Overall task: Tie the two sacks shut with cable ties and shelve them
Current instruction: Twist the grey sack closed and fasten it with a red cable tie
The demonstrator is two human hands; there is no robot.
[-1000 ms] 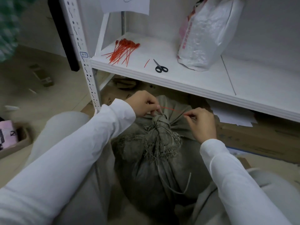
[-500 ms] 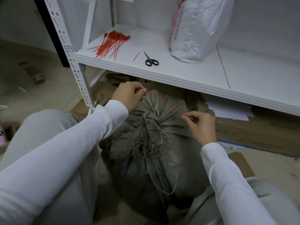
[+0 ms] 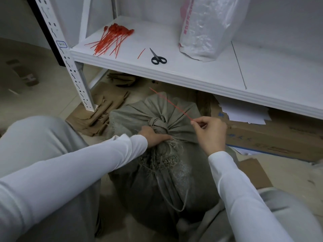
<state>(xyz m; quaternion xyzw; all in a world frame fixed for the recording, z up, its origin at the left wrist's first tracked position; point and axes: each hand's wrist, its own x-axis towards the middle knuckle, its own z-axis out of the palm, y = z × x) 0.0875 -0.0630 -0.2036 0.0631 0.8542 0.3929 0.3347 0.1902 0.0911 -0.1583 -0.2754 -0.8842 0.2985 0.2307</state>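
Right fingers: right hand (image 3: 210, 135), thumb and index fingers (image 3: 198, 123) pinching one end of the red cable tie (image 3: 170, 104); the rest loosely curled.
Left fingers: left hand (image 3: 153, 137) grips the gathered neck of the gray sack (image 3: 139, 116), just under the knot. Fingertips are hidden behind the neck.
Tie axis: straight, long axis runs from the pinch out toward 10 o'clock, free tip over the far edge of the sack. Can't tell if it's looped round the neck.
Counts: 2 sacks, 1 tie in hand, 1 bundle of red ties (image 3: 111, 39) (too many to count), 1 short red offcut (image 3: 141, 53), 1 pair of scissors (image 3: 158, 58).
Sack positions: gray one on the floor between the person's knees, centre frame, neck up. White sack (image 3: 204, 28) stands on the shelf (image 3: 192, 75) at 1 o'clock.
Shelf layout: bundle at 11 o'clock, offcut and scissors near each other at 12.
Surface/room: white metal rack, perforated upright (image 3: 70, 67) at 10 o'clock. Flattened cardboard (image 3: 262, 138) and white paper sheets (image 3: 244, 112) lie under the shelf on a pale tiled floor.
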